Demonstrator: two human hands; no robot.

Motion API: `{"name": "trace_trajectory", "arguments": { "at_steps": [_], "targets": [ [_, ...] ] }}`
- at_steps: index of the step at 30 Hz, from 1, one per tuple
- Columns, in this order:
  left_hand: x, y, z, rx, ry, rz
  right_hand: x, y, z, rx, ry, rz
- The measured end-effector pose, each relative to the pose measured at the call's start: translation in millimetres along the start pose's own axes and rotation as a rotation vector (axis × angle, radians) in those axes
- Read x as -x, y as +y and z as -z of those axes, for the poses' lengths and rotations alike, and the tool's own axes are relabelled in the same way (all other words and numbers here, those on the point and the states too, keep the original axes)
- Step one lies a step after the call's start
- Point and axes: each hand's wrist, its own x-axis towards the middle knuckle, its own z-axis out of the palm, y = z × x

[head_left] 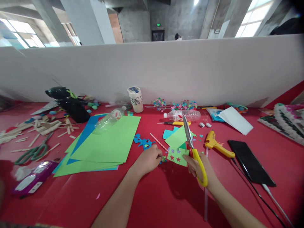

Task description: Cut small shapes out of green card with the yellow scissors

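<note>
In my right hand is a pair of yellow-handled scissors, its blades pointing up and away. The same hand's fingers and thumb also pinch a small light-green paper with star-shaped holes. My left hand rests on the table just left of that paper, its fingers curled closed; whatever they hold is hidden. Small star cutouts lie by its fingertips. Blue paper scraps and a pink striped straw are just beyond it.
Green sheets under a plastic bottle lie left; a cup stands behind. Another bottle and a yellow cutter lie ahead. A glue gun and black phone with cables are right. Dark-green scissors lie far left.
</note>
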Motion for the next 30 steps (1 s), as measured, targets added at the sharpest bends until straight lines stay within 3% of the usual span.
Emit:
{"name": "trace_trajectory", "arguments": {
  "at_steps": [7,11,15,19,27,30],
  "targets": [
    [-4.1,-1.4,-2.7,-0.061,0.040,0.037,-1.7,1.7,0.6,-0.004,-0.018,0.016],
    [-7.3,4.4,2.6,0.197,0.157,0.101,1.0,-4.4,0.3,-0.037,-0.063,0.022],
    [-7.3,22.0,-0.6,0.805,0.026,0.125,4.4,-9.1,-2.7,-0.038,-0.118,-0.015],
    [-4.8,37.8,-12.5,1.136,-0.125,0.108,5.4,-6.3,-4.6,-0.063,-0.132,-0.009],
    [-4.1,34.7,-14.7,1.129,-0.118,0.144,3.4,-1.7,-0.2,-0.125,-0.165,0.048],
    [-3.5,38.7,-16.8,1.189,-0.139,0.157,4.4,-6.7,-1.7,-0.101,-0.113,0.028]
  ]
}}
